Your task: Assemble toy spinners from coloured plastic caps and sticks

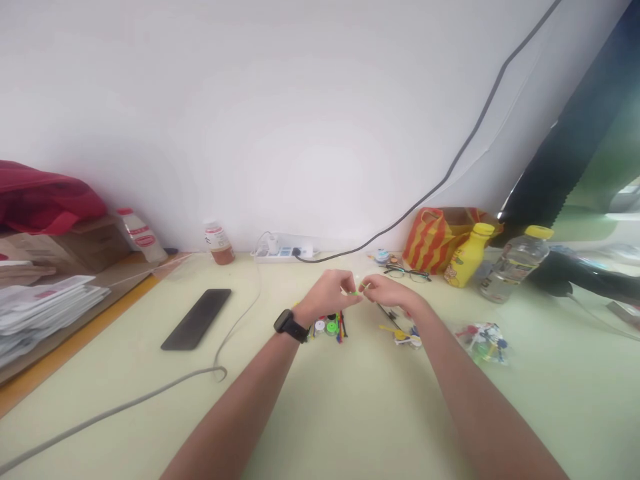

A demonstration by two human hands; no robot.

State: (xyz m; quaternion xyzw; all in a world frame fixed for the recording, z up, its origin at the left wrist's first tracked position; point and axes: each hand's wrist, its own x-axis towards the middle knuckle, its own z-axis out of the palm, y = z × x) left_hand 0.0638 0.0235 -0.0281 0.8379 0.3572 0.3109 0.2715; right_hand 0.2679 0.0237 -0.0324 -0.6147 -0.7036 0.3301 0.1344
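Note:
Near the middle of the table, my left hand and my right hand nearly meet, both closed in a pinch. A thin bright green piece shows at the fingertips of both; whether it is one piece or two I cannot tell. My left wrist wears a black watch. Below that hand lie a green round piece, a white round piece and several thin coloured sticks. Under my right hand are yellow plastic parts, partly hidden by the forearm.
A clear bag of coloured parts lies right of my right forearm. At left are a black phone and a grey cable. Glasses, a yellow bottle, a clear bottle and a power strip stand along the back.

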